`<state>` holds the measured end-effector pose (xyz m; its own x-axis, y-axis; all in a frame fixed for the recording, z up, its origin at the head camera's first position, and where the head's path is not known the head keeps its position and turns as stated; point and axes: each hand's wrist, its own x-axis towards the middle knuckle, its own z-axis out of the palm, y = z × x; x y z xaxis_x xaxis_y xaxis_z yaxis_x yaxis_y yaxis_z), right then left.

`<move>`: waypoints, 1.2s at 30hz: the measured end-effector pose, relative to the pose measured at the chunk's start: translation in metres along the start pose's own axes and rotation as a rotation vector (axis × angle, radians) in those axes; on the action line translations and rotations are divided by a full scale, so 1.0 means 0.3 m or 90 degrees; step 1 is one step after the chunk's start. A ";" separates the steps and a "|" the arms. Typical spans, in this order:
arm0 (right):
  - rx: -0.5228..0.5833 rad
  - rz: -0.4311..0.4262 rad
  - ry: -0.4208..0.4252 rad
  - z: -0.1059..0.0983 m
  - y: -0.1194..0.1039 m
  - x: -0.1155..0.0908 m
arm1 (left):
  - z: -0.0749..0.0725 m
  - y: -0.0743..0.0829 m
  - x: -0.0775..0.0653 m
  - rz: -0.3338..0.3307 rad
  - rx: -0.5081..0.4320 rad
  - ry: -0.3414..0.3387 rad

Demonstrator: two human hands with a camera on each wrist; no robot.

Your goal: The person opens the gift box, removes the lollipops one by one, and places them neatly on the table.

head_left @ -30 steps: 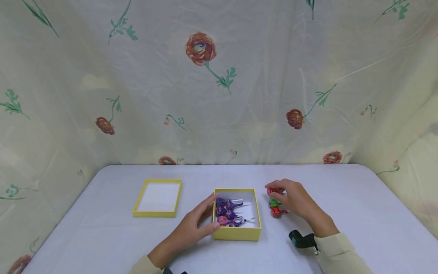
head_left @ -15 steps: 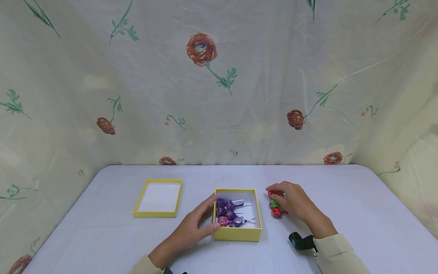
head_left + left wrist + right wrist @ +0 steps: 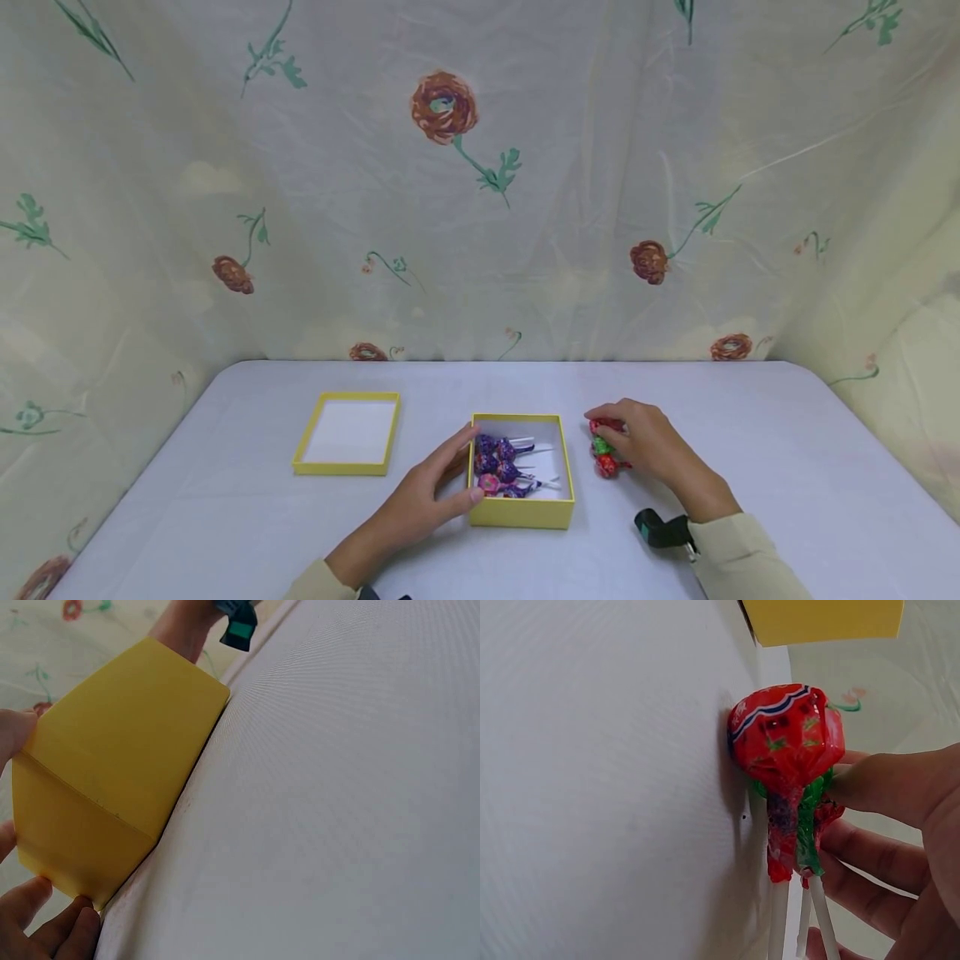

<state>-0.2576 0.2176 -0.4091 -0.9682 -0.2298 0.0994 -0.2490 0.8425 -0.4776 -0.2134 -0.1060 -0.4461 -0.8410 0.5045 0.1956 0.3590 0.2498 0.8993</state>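
An open yellow box [image 3: 521,512] with a white inside holds several purple-wrapped lollipops [image 3: 508,472] and one pink-topped lollipop [image 3: 489,484], sticks pointing right. My left hand [image 3: 422,492] holds the box at its left side, thumb by the near left corner and fingers along the left wall. To the right of the box, two red lollipops and a green lollipop [image 3: 602,446] lie in a row. My right hand [image 3: 648,437] pinches the farthest red lollipop [image 3: 597,426] between thumb and fingers. In the right wrist view the nearest red lollipop [image 3: 784,739] partly hides the other two.
A yellow-rimmed box lid [image 3: 341,469] lies inside up on the white tablecloth [image 3: 225,500], left of the box. Behind the table hangs a flower-printed curtain [image 3: 525,275]. A black wrist device [image 3: 660,529] sits at the right sleeve.
My right hand has come slightly nearer, bringing the farthest red lollipop closer against the green one. My left hand and the box have stayed put.
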 end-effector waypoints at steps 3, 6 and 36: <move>0.005 -0.003 0.003 0.000 0.000 -0.001 | 0.000 0.000 -0.001 0.005 0.001 -0.001; 0.009 -0.008 0.006 0.000 0.001 -0.001 | 0.001 -0.003 -0.001 0.007 0.001 -0.001; 0.019 0.016 0.000 -0.007 -0.005 -0.002 | 0.002 -0.009 0.001 -0.004 0.015 0.006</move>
<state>-0.2567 0.2174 -0.4067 -0.9741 -0.2088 0.0870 -0.2237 0.8332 -0.5057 -0.2144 -0.1061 -0.4485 -0.8470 0.4948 0.1943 0.3634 0.2722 0.8910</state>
